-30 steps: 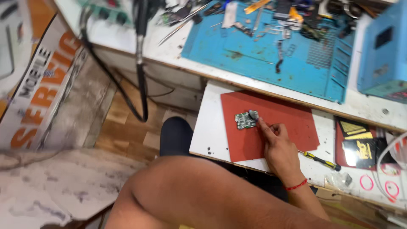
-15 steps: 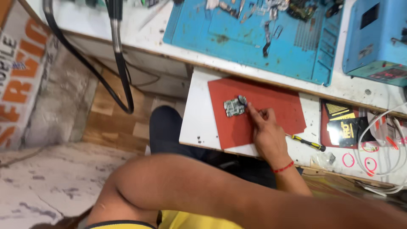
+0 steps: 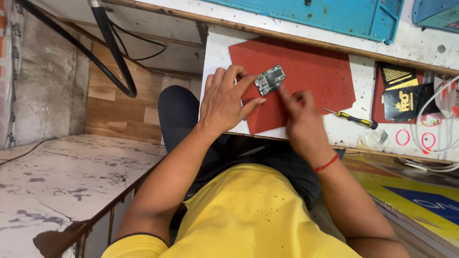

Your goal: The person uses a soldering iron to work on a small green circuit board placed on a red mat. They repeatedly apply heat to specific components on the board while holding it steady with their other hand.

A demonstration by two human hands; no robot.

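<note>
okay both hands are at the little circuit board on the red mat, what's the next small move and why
Probably pinch the board steady with the left hand: its fingers only reach the board's left edge, while the right hand already pokes its right edge, and it lies loose on the red mat.

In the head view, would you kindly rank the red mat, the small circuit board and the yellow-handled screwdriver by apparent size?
Largest to smallest:
1. red mat
2. yellow-handled screwdriver
3. circuit board
The last two look close; the screwdriver is longer, the board wider.

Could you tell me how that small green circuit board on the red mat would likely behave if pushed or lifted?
The circuit board looks thin and flat, so probably stiff and light. It lies flat on the red mat, which may grip it. Left hand and right hand touch only its edges, hinting at fragility.
</note>
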